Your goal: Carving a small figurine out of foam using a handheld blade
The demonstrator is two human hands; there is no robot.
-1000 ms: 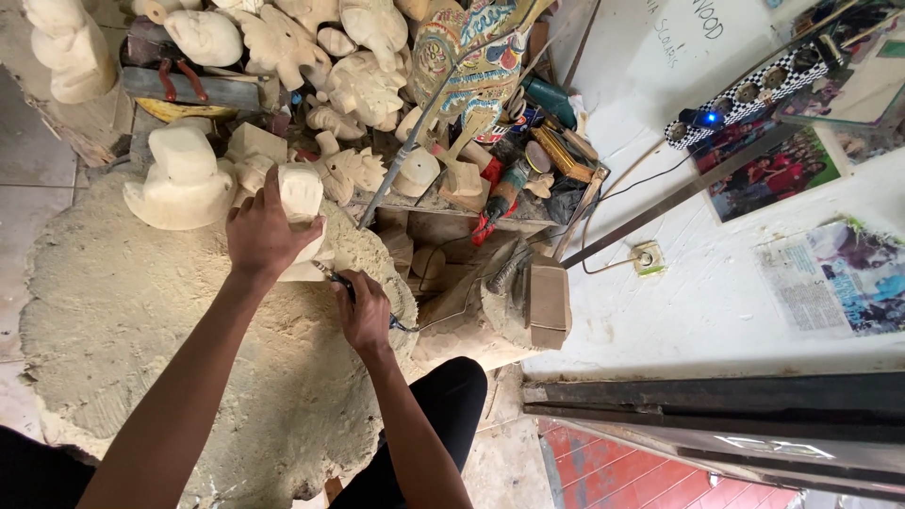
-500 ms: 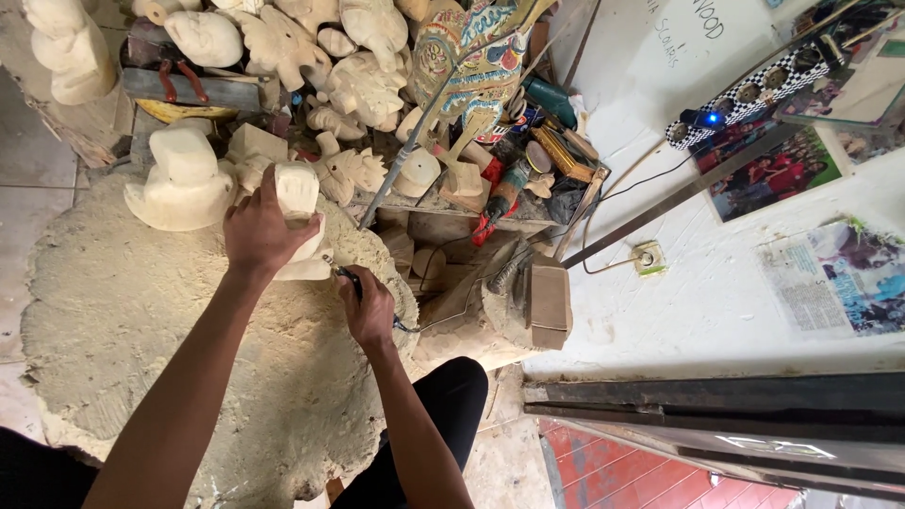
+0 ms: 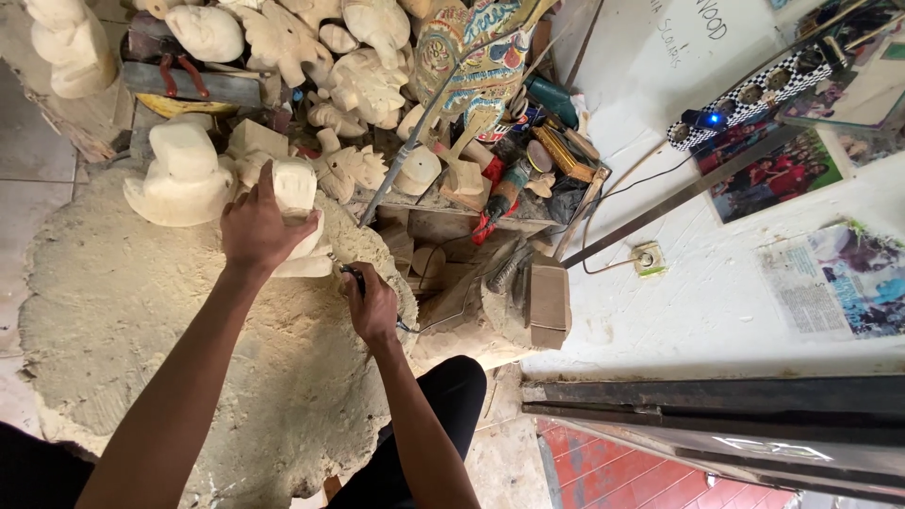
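A broad, rough, sawdust-covered work block [image 3: 123,320] is filling the lower left of the view and carrying the carving work. Behind it, a heap of pale unfinished wooden carvings [image 3: 311,47] is piling up against a painted, many-coloured carved figure [image 3: 471,57], with red-handled tools [image 3: 495,203] lying just beside them on a cluttered shelf. On the block's far edge, a rounded pale carved blank [image 3: 184,174] is sitting just left of the pale wooden carving [image 3: 300,226] being worked. The left hand [image 3: 255,226] is closing around that carving from above, fingers wrapped over its upper part and pressing it down onto the block. The right hand [image 3: 372,306] is curling shut around a dark-handled carving tool [image 3: 353,274], whose tip is pointing toward the lower right side of the carving; whether the tip is touching the wood is too small to tell.
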